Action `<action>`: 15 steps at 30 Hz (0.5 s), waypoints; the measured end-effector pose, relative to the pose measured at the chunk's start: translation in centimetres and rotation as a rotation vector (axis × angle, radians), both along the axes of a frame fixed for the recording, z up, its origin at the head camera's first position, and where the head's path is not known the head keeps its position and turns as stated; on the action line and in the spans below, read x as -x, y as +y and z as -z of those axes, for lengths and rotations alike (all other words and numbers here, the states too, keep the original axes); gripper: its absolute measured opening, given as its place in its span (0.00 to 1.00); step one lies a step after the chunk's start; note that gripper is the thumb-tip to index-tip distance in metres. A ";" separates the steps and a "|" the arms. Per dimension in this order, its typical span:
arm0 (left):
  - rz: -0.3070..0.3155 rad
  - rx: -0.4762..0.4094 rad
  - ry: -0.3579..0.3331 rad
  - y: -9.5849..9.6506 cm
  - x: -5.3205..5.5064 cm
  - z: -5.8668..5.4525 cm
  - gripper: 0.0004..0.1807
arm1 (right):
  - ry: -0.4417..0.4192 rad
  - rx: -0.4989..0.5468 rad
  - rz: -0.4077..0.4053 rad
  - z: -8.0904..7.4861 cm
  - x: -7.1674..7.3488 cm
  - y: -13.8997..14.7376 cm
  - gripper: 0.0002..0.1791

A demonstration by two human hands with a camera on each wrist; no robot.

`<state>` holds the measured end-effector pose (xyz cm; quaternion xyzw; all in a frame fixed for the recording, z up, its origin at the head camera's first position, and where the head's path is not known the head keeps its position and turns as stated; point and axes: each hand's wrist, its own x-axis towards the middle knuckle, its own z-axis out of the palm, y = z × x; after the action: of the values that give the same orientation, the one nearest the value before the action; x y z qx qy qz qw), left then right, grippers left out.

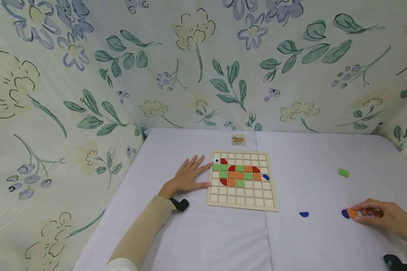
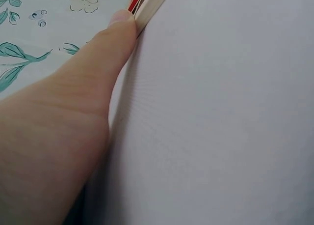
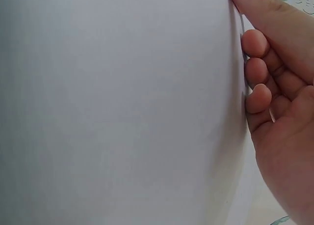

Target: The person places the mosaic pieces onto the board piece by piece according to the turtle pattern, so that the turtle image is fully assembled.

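Note:
A wooden grid board [image 1: 224, 198] lies on the white-covered table, with red, green and orange tiles, an eye tile [image 1: 216, 160] and a dark blue piece [image 1: 265, 177] in its cells. My left hand [image 1: 186, 176] rests flat with fingers spread, its thumb and a fingertip at the board's left edge. In the left wrist view, the thumb touches the board's side [image 2: 153, 10]. At the right, my right hand [image 1: 381, 214] pinches an orange tile [image 1: 352, 213] between thumb and fingers. A dark blue rounded piece [image 1: 345, 213] sits against the tile's left end. The right wrist view hides both pieces.
A blue half-round piece [image 1: 303, 214] lies between the board and my right hand. Farther back on the right is a green tile [image 1: 343, 172]. Behind the board lies a small patterned square card [image 1: 238, 140]. Flower-printed cloth [image 1: 196, 94] hangs around the table.

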<state>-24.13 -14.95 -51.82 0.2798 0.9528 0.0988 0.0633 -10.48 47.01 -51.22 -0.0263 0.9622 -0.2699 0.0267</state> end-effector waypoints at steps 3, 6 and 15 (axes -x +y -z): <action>-0.004 0.007 -0.002 0.1 0.0 0.0 0.49 | 0.005 -0.010 0.007 0.0 0.1 0.0 0.16; -0.008 0.007 -0.007 0.1 0.0 -0.1 0.49 | -0.006 -0.022 0.014 0.0 0.2 0.0 0.17; -0.006 0.011 -0.006 0.1 0.0 -0.1 0.49 | 0.008 -0.003 0.025 -1.0 0.9 -0.7 0.18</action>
<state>-24.11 -14.83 -51.72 0.2761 0.9541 0.0948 0.0674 -11.38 46.31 -50.26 -0.0151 0.9629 -0.2688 0.0196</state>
